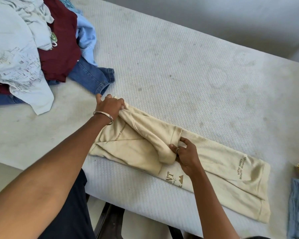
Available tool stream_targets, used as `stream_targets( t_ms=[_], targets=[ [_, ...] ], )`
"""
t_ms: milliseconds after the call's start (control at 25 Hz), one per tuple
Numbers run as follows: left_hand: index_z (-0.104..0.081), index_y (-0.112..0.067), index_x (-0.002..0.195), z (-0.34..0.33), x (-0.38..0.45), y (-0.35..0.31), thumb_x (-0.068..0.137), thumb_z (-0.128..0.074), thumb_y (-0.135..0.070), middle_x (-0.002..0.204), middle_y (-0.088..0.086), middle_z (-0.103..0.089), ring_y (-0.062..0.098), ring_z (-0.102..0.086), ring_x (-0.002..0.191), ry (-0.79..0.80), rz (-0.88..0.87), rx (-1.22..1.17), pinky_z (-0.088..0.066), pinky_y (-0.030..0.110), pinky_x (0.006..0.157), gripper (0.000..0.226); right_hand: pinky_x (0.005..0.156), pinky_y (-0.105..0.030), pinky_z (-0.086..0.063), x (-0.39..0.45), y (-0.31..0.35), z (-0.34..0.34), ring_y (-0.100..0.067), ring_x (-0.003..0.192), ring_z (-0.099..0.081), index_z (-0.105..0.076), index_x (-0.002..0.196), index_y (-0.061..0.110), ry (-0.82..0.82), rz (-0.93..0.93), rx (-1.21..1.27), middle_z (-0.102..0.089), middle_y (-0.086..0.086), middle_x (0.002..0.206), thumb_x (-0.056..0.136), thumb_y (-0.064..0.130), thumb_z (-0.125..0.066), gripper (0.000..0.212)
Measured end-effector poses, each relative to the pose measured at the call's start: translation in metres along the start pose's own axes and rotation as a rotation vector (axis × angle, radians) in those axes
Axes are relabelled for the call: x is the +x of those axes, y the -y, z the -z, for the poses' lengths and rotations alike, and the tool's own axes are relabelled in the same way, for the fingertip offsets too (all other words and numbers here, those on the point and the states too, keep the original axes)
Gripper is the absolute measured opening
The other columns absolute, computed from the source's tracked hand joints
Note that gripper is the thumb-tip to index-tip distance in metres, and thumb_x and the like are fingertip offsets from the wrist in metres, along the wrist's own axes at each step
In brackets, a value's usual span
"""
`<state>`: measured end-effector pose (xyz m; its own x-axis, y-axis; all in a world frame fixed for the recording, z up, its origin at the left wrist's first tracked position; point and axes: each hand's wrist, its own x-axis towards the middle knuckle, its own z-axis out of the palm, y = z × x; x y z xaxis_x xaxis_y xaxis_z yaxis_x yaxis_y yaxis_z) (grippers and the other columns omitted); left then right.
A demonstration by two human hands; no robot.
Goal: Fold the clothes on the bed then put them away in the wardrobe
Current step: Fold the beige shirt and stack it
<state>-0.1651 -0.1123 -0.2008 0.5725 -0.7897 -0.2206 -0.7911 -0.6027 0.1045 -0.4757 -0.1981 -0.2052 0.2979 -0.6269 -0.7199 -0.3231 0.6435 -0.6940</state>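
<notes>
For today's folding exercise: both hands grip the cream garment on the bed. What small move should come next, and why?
Probably carry the gripped fold rightward and lay it flat. The left hand and right hand hold a bunched roll of the cream garment, whose right half already lies flat.

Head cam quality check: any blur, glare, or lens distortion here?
Head view: soft even daylight, no glare; wide-angle bend curves the mattress edges; cream garment print is legible; left hand and right hand look reasonably sharp; the corners look softer.
</notes>
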Motion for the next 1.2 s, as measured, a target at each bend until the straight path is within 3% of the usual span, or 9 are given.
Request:
stream_targets(
  t_ms=[120,240,360,440,520,680,880,1080,1200],
  targets=[
    [-0.066,-0.020,0.093,-0.005,-0.012,-0.011,0.092,-0.057,-0.021,0.091,0.004,-0.063,0.029,-0.054,0.103,-0.240,-0.036,0.063,-0.023,0.050,0.098,0.009,0.084,-0.048,-0.057,-0.013,-0.006,-0.003,-0.032,0.093,-0.069,-0.047,0.131,0.014,-0.121,0.078,-0.182,-0.071,-0.017,0.093,0.087,0.014,-0.074,0.051],
    [-0.065,-0.013,0.079,-0.011,-0.037,-0.039,0.084,-0.060,-0.019,0.078,0.007,-0.058,0.029,-0.058,0.074,-0.487,-0.234,0.002,-0.042,0.041,0.071,0.010,0.087,-0.037,-0.045,-0.021,0.000,-0.021,-0.027,0.103,-0.055,-0.050,0.130,0.008,-0.463,0.512,-0.621,-0.061,-0.009,0.104,0.092,0.015,-0.065,0.041],
    [-0.068,-0.008,0.085,-0.031,-0.063,-0.076,0.084,-0.059,-0.020,0.085,0.010,-0.060,0.029,-0.058,0.072,-0.346,-0.511,-0.202,-0.051,0.035,0.056,0.015,0.096,-0.046,-0.045,-0.017,0.002,-0.048,-0.034,0.117,-0.049,-0.059,0.124,0.003,-0.277,0.861,-0.861,-0.058,-0.018,0.124,0.096,0.016,-0.048,0.033],
    [-0.062,-0.015,0.119,-0.048,-0.076,-0.096,0.083,-0.066,-0.026,0.126,0.010,-0.054,0.032,-0.054,0.110,-0.060,-0.380,-0.187,-0.052,0.045,0.085,0.038,0.113,-0.056,-0.031,-0.001,-0.006,-0.045,-0.036,0.141,-0.033,-0.044,0.144,0.008,-0.091,0.802,-1.128,-0.040,-0.016,0.151,0.095,0.039,-0.029,0.059],
    [-0.027,-0.031,0.149,-0.062,-0.087,-0.103,0.089,-0.055,-0.049,0.160,0.003,-0.014,0.030,-0.013,0.146,0.163,-0.278,-0.113,-0.022,0.048,0.116,0.069,0.120,-0.055,0.003,0.021,-0.015,-0.027,-0.025,0.152,0.006,-0.005,0.158,0.025,-0.066,0.664,-1.369,0.004,0.003,0.165,0.092,0.065,-0.011,0.077],
    [0.022,-0.047,0.145,-0.066,-0.083,-0.097,0.084,-0.039,-0.074,0.149,-0.012,0.042,0.023,0.040,0.136,0.376,-0.292,-0.046,0.018,0.053,0.111,0.090,0.116,-0.054,0.018,0.035,-0.026,-0.009,-0.020,0.144,0.032,0.024,0.150,0.037,-0.050,0.650,-1.517,0.032,0.016,0.156,0.087,0.080,-0.006,0.082],
    [0.021,-0.052,0.143,-0.058,-0.074,-0.100,0.075,-0.050,-0.077,0.149,-0.015,0.040,0.021,0.034,0.139,0.438,-0.281,-0.011,0.013,0.056,0.112,0.101,0.114,-0.056,0.021,0.036,-0.010,-0.006,-0.022,0.141,0.038,0.028,0.149,0.035,0.093,0.569,-1.550,0.037,0.013,0.154,0.075,0.088,-0.009,0.098],
    [-0.001,-0.035,0.153,-0.061,-0.115,-0.120,0.094,-0.045,-0.052,0.162,-0.003,0.007,0.027,0.000,0.149,0.215,-0.137,0.024,-0.015,0.052,0.117,0.076,0.119,-0.049,0.014,-0.006,-0.041,-0.012,-0.024,0.146,0.029,0.019,0.152,0.029,-0.153,0.504,-1.376,0.029,0.009,0.158,0.081,0.077,0.014,0.087],
    [0.005,-0.037,0.152,-0.075,-0.157,-0.131,0.102,-0.035,-0.023,0.162,-0.002,0.010,0.029,0.003,0.149,0.179,-0.044,0.015,-0.016,0.055,0.115,0.066,0.120,-0.046,0.003,-0.029,-0.073,0.024,-0.022,0.152,0.007,-0.002,0.157,0.025,-0.178,0.507,-1.393,0.005,0.004,0.164,0.093,0.066,-0.008,0.076]
  ],
)
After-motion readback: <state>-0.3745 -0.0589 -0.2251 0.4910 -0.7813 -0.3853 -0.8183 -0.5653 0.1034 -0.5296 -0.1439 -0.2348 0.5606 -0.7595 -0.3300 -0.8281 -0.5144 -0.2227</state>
